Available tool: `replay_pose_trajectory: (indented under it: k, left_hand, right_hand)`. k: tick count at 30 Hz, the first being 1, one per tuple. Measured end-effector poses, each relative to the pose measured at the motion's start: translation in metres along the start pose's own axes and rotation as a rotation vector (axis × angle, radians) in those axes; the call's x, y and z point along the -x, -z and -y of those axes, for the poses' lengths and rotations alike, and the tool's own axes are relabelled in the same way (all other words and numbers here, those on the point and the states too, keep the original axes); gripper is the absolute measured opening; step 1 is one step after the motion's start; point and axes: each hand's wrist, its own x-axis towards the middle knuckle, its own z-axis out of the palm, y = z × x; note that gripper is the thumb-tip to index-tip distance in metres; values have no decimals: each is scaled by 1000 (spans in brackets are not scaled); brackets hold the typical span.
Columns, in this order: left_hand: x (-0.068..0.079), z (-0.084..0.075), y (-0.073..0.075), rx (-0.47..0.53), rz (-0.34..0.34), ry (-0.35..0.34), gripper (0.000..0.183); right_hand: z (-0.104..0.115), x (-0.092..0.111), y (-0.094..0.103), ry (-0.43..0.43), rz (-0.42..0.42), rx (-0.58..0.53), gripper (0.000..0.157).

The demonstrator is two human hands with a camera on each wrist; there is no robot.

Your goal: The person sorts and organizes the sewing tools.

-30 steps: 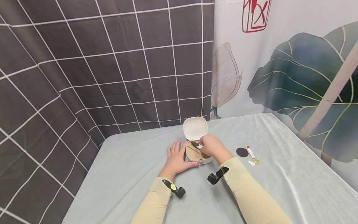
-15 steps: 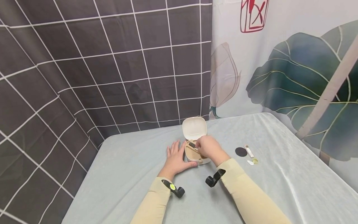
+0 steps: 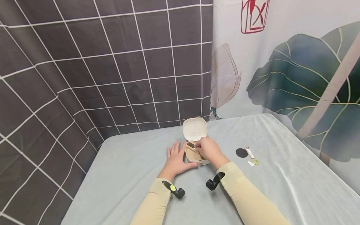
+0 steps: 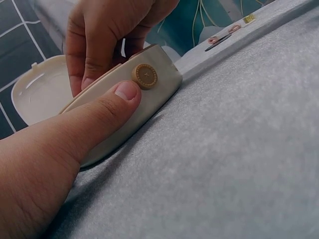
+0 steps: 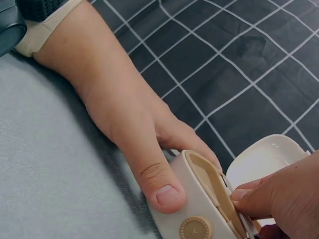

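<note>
A small white case (image 3: 197, 162) with a tan inner tray sits on the table, its lid (image 3: 194, 128) tipped up behind. My left hand (image 3: 175, 162) lies spread against its left side, fingers extended on the cloth. In the left wrist view the left thumb (image 4: 112, 109) presses the front wall beside a round tan button (image 4: 145, 76). Inside the tray, the curled fingers of my right hand (image 3: 210, 150) pinch a slim tool with a dark end (image 3: 191, 145). Its lighter part is mostly hidden under those fingers, so its kind is unclear.
Right of the case lie a black disc (image 3: 242, 152), a narrow white strip-like item (image 3: 249, 152), a small white piece (image 3: 251, 163) and a yellowish ring (image 3: 255, 162). A pale blue cloth (image 3: 135, 175) covers the table. A dark gridded curtain (image 3: 129, 68) hangs behind.
My right hand has lowered the slim tool into the tray; its dark end now lies farther down along the tray's upper part. The left hand stays against the case.
</note>
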Motion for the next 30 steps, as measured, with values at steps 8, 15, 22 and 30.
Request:
replay_pose_trajectory:
  k: [8, 15, 22, 30]
  left_hand:
    - [-1, 0, -2, 5, 5, 13, 119]
    - [-1, -2, 0, -9, -2, 3, 120]
    - [-1, -1, 1, -19, 12, 22, 119]
    - [-1, 0, -1, -5, 25, 27, 120]
  right_hand:
    - [-3, 4, -1, 13, -44, -41, 12]
    - [-30, 11, 12, 45, -217, -137, 33]
    - [-74, 22, 40, -42, -314, -144, 37]
    - [-123, 47, 61, -203, -336, -130, 41]
